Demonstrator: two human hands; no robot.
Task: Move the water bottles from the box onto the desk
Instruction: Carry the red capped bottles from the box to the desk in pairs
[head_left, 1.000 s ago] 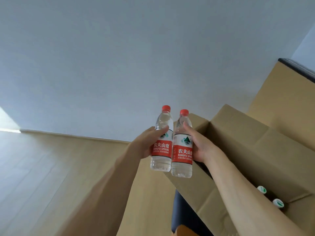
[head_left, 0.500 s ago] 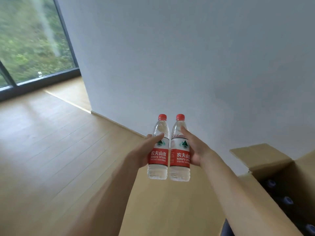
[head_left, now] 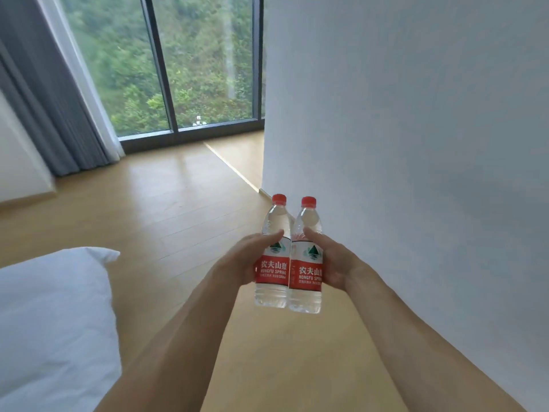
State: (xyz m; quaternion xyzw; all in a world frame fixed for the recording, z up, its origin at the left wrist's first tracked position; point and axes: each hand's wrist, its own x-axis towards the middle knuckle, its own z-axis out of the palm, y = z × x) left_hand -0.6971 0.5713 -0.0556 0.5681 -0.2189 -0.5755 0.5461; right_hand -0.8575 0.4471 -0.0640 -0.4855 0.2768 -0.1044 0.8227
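While each grip curls round one upright water bottle, left grip [head_left: 242, 261] on left bottle [head_left: 272, 257], right grip [head_left: 334, 263] on right bottle [head_left: 306, 260], bottles touching, wooden floor [head_left: 166, 203] lies beneath, white wall [head_left: 416, 114] alongside.

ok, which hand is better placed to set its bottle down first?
Neither clearly. Left hand and right hand each grip an upright bottle, left bottle and right bottle, side by side at equal height. No desk is in view, so I can't favour one.

Two bare forearms are seen, uncovered to the frame's edge; no sleeve, watch or ring is worn on the left hand [head_left: 242, 260] or right hand [head_left: 337, 264]
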